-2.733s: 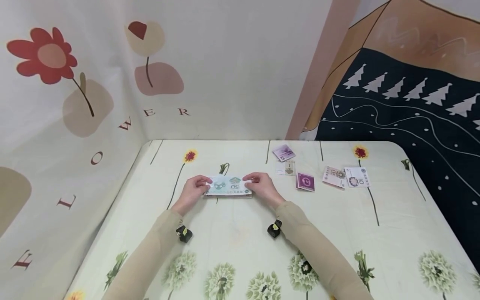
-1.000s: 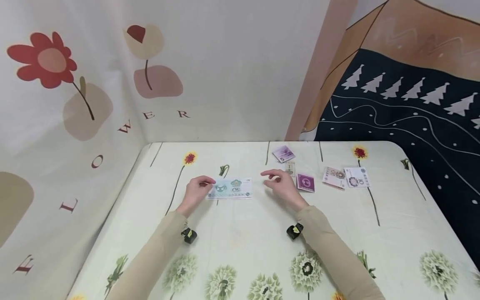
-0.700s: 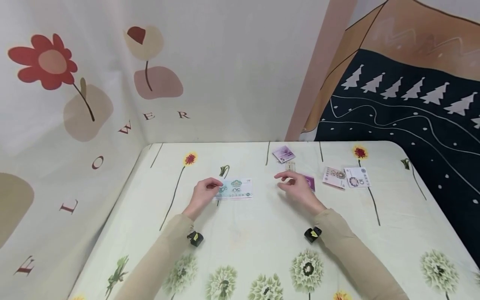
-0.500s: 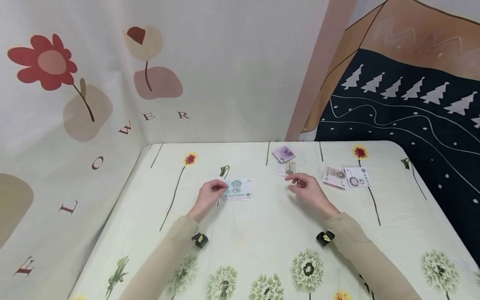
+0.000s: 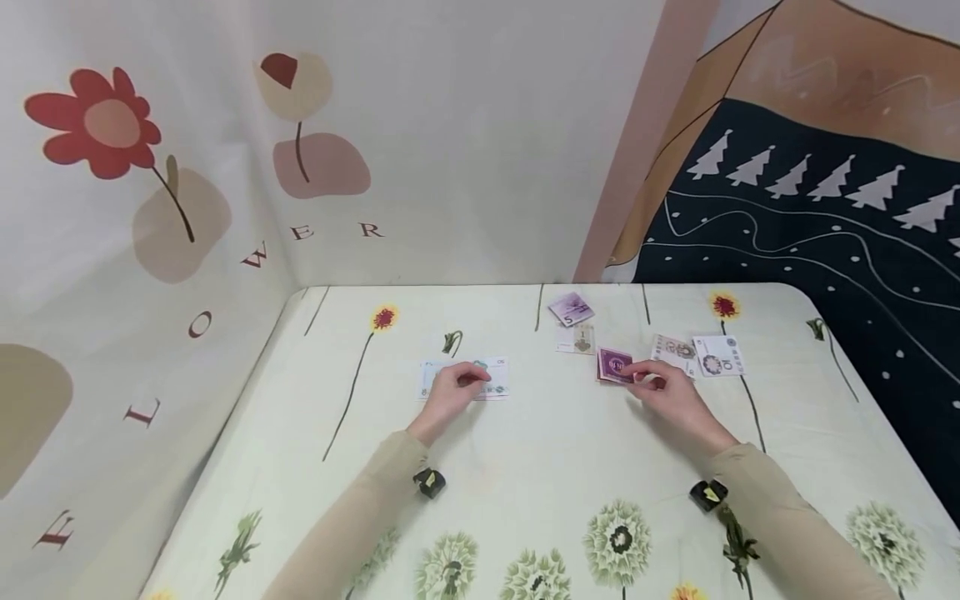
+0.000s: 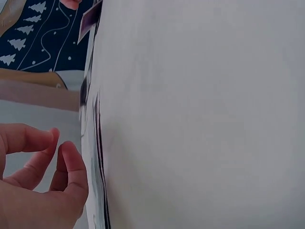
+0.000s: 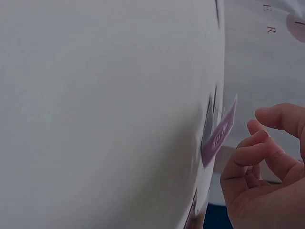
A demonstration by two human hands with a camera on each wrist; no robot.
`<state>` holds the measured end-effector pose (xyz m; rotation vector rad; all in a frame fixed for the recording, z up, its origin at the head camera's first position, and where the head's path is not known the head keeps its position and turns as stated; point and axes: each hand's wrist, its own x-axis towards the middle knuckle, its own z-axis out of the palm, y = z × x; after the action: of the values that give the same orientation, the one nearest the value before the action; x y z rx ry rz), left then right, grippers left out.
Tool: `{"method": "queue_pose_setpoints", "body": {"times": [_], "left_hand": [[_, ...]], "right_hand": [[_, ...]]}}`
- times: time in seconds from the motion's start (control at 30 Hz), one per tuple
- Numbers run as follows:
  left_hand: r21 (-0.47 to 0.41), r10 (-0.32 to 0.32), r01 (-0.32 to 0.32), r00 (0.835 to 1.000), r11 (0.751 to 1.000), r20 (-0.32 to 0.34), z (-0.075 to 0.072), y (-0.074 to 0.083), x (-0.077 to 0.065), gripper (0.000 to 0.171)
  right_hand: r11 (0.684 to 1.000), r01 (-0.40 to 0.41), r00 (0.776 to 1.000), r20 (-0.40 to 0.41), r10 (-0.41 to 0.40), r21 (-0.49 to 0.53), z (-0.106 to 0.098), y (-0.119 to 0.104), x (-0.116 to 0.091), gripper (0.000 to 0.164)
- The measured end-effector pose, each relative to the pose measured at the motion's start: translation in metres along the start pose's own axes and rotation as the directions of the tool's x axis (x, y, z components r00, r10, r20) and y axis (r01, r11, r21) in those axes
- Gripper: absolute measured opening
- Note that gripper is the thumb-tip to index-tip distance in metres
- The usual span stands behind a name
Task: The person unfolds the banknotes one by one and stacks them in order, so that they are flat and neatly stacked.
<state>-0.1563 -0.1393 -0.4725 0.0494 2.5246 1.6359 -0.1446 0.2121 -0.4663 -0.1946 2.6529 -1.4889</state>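
My left hand [image 5: 448, 396] hovers above a flat green-and-white banknote [image 5: 498, 382] marked 50, hiding its middle. A pinkish edge shows beneath that banknote. In the left wrist view, the thumb and fingers of the left hand [image 6: 45, 176] are bent, with nothing between them. My right hand [image 5: 675, 404] is at a folded purple banknote [image 5: 613, 365], its fingertips overlapping the banknote's right edge in the head view. Seen from the right wrist, the purple banknote [image 7: 220, 138] slants up from the table, and a gap separates it from the loosely curled right hand [image 7: 267, 167].
Behind the purple banknote lie a folded lilac banknote [image 5: 572, 309] marked 5 and a small pale banknote [image 5: 576, 339] marked 1. To its right are a pinkish folded banknote [image 5: 673, 350] and a white one [image 5: 718, 357] marked 10. A flower-print cloth [image 5: 547, 458] covers the table.
Both hands first held the 50 banknote by its ends, then laid it flat and let go. The right hand moved right to the purple banknote; the left slid right over the 50.
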Motion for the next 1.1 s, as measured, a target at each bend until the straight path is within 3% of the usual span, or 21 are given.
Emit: {"method": "queue_pose_setpoints", "body": {"times": [0.2, 0.43, 0.7, 0.97, 1.1], "left_hand": [[-0.028, 0.048, -0.047, 0.998, 0.999, 0.040, 0.020, 0.008, 0.001, 0.014], [-0.108, 0.052, -0.037, 0.990, 0.993, 0.134, 0.044, 0.022, 0.006, 0.017], [-0.158, 0.087, -0.055, 0.975, 0.986, 0.205, 0.073, 0.043, 0.008, 0.019], [-0.177, 0.124, -0.082, 0.963, 0.981, 0.241, 0.096, 0.065, 0.011, 0.022], [-0.160, 0.131, -0.086, 0.945, 0.983, 0.301, 0.109, 0.077, 0.012, 0.027]], "right_hand": [[0.999, -0.015, 1.000, -0.011, 0.015, -0.039, -0.026, 0.011, -0.002, 0.027], [0.991, -0.068, 0.995, -0.077, 0.060, -0.112, -0.049, 0.023, -0.001, 0.031], [0.989, -0.064, 0.994, -0.100, 0.051, -0.131, -0.055, 0.031, 0.007, 0.034], [0.981, -0.164, 0.986, -0.055, 0.159, -0.100, -0.058, 0.037, 0.022, 0.042], [0.972, -0.219, 0.976, -0.024, 0.217, -0.087, -0.060, 0.040, 0.029, 0.046]]}}
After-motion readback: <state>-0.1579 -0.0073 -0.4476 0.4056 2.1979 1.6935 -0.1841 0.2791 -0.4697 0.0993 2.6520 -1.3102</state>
